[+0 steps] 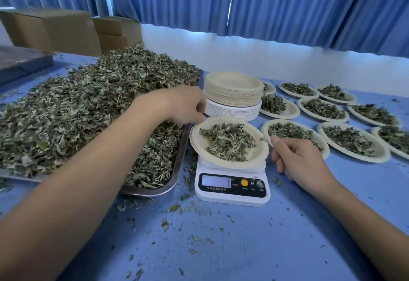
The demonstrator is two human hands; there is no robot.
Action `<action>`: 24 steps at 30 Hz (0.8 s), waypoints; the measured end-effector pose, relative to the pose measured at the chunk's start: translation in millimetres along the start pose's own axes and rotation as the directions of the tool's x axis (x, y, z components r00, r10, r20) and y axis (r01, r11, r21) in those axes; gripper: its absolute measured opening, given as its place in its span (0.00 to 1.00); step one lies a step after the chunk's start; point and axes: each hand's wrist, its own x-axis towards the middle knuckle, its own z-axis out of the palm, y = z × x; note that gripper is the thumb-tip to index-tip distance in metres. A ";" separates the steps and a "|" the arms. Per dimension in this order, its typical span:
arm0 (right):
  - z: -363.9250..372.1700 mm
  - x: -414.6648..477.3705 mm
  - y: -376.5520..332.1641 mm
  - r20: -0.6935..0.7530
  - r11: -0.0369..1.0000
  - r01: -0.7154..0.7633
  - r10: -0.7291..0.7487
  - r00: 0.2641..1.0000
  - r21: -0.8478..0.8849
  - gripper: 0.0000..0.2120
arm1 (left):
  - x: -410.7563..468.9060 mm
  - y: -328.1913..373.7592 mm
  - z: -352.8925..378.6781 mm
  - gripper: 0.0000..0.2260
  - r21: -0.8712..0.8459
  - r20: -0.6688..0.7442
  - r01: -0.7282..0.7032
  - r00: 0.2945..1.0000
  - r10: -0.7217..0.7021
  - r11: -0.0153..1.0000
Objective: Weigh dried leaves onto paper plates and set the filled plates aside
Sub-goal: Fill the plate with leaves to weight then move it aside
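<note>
Here, the left hand (183,105) is reaching across from the left, forearm lying over the steel tray (177,170) heaped with dried green leaves (88,103). Its fingers are curling downward at the far-left rim of the round beige paper plate (195,141). Their tips are hidden, so I cannot tell whether they are pinching anything.

The right hand (298,159) is resting on the blue table (221,247) just right of that plate, fingers curled inward and thumb (275,140) pointing up toward the rim. I cannot tell whether it is gripping anything.

The plate is sitting on the white digital scale (232,194), whose display is facing the person and showing 7. The plate's small pile of leaves (228,141) is stretching from far-left to near-right. A stack of empty paper plates (232,94) is standing behind the scale, and filled plates (352,141) are lying in rows to the right.
</note>
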 end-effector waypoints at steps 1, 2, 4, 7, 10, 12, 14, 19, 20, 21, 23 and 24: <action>0.3 -0.8 -2.5 0.018 0.998 -0.018 0.017 1.000 0.059 0.25 | 2.3 0.0 4.9 0.09 0.013 0.028 0.006 1.000 -0.007 1.000; 0.8 -1.7 -4.5 0.038 0.993 -0.032 0.028 0.999 0.113 0.24 | 4.7 0.9 9.4 0.09 0.021 0.038 0.012 0.999 -0.013 1.000; 1.6 -3.0 -7.5 0.081 0.977 -0.065 0.049 0.995 0.202 0.22 | 8.6 4.3 16.5 0.10 0.014 0.022 0.036 0.999 -0.036 0.999; 0.3 -3.0 -12.5 0.128 0.950 -0.148 0.116 0.985 0.276 0.21 | 12.8 10.1 24.4 0.12 -0.008 0.012 0.082 0.997 -0.082 0.997; -10.1 -1.1 -15.7 0.126 0.895 -0.240 0.207 0.970 0.376 0.17 | 15.9 18.8 27.5 0.08 -0.132 0.018 0.098 0.995 -0.097 0.986; -24.6 4.1 -15.9 0.103 0.836 -0.290 0.274 0.956 0.467 0.15 | 19.1 28.6 27.5 0.09 -0.275 -0.017 0.085 0.996 -0.093 0.958; -44.8 9.9 -12.6 0.082 0.779 -0.331 0.341 0.936 0.533 0.13 | 25.0 44.5 28.0 0.12 -0.416 -0.031 0.083 0.994 -0.105 0.906; -102.2 13.4 19.9 0.021 0.775 -0.379 0.429 0.903 0.506 0.13 | 62.0 104.2 32.1 0.13 -0.628 0.056 0.102 0.995 -0.086 0.771; -113.1 11.3 28.8 0.015 0.778 -0.389 0.440 0.898 0.493 0.12 | 71.8 119.3 33.2 0.10 -0.637 0.054 0.095 0.995 -0.079 0.765; -123.9 8.6 38.2 0.010 0.782 -0.398 0.449 0.893 0.480 0.13 | 81.7 135.3 34.4 0.09 -0.640 0.045 0.086 0.996 -0.075 0.763; -146.0 0.9 59.2 -0.018 0.786 -0.413 0.473 0.881 0.460 0.14 | 101.6 168.1 38.6 0.07 -0.638 0.023 0.063 0.998 -0.063 0.767; -157.4 -4.1 70.5 -0.040 0.786 -0.418 0.487 0.872 0.456 0.14 | 111.0 184.7 41.9 0.06 -0.636 0.020 0.050 0.999 -0.048 0.770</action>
